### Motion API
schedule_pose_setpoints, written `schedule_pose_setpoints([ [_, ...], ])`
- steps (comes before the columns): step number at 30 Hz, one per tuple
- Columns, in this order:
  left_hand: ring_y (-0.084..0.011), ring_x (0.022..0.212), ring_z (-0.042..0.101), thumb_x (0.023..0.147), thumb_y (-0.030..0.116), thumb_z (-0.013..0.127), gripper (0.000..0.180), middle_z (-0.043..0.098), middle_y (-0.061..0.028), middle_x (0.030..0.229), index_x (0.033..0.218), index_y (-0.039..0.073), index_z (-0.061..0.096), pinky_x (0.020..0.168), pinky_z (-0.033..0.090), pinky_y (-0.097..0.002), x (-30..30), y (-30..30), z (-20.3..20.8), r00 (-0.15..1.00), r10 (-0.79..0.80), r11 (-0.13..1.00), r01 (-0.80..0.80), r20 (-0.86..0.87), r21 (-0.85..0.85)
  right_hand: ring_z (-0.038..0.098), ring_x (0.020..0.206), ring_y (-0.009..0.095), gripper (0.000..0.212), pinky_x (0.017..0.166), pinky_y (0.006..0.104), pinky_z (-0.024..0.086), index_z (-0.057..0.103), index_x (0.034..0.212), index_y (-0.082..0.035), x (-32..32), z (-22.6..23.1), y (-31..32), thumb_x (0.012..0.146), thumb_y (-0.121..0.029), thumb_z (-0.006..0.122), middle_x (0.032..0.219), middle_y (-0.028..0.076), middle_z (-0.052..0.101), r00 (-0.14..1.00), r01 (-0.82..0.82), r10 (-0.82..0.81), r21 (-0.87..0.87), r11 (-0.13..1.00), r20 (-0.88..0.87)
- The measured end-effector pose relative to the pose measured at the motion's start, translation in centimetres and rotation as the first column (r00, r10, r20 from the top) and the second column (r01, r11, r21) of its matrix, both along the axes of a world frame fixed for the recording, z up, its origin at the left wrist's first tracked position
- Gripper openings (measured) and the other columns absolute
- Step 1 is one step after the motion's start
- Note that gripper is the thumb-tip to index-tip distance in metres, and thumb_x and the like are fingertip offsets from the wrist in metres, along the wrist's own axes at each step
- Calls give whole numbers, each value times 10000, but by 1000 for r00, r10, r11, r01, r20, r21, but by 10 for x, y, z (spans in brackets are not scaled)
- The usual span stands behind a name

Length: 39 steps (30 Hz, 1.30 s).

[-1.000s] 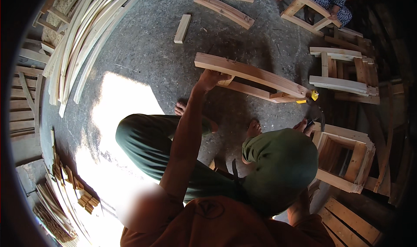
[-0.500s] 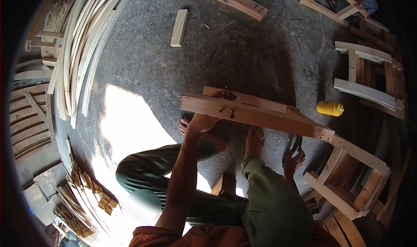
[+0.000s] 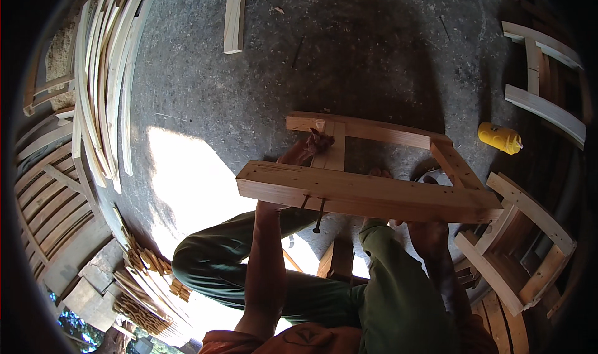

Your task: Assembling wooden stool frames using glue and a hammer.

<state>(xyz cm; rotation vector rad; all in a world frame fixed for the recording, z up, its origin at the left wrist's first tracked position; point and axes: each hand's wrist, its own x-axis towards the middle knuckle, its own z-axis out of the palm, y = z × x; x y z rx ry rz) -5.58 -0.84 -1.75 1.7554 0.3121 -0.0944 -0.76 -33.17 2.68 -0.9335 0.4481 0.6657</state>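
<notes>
Head view: nails jut from the wooden frame.

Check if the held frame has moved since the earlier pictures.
Yes: the frame has shifted toward the view's lower edge, judged against the loose block; the gap between them is clearly wider than a second ago.

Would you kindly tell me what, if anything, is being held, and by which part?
The left hand holds the wooden frame by its left crosspiece; whether the right hand holds anything cannot be told.
</notes>
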Motion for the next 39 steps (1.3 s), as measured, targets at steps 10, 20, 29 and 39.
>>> schedule_pose_setpoints([
  [10, -299, 1247, 544, 757, 324, 838, 600, 595, -153, 1312, 1249, 66, 612, 1010, 461, -440, -4, 18, 182, 699, -281, 902, 426, -658, 68, 621, 914, 271, 630, 765, 415, 487, 579, 1253, -45, 14, -6, -9, 890, -560, 590, 1121, 138, 642, 963, -189, 178, 35, 981, 204],
  [20, -355, 1276, 548, 689, 161, 879, 1010, 533, -119, 1437, 1521, 121, 307, 1131, 338, -543, 90, 57, 162, 745, -591, 617, 664, -308, 422, 642, 836, 260, 512, 734, 388, 505, 615, 1074, 26, 36, 14, 9, 882, -446, 666, 962, 174, 667, 985, -106, 105, 2, 994, 138],
  [29, -333, 951, 700, 678, 103, 869, 993, 711, -153, 1081, 1509, 102, 327, 879, 560, -448, 113, 38, 151, 679, -699, 521, 700, -226, 489, 639, 980, 253, 496, 846, 398, 511, 606, 1170, 8, 40, 5, 40, 820, -282, 803, 1064, 168, 633, 546, -280, 774, -802, 528, 320],
  [39, -302, 901, 729, 627, 76, 863, 948, 727, -133, 1036, 1458, 52, 407, 734, 610, -377, 102, 32, 133, 761, -636, 532, 552, -127, 643, 529, 1278, 339, 353, 1086, 468, 424, 609, 1271, -70, 87, -60, 151, 980, -269, 590, 1290, 132, 602, 197, -187, 438, -405, 895, 877],
])
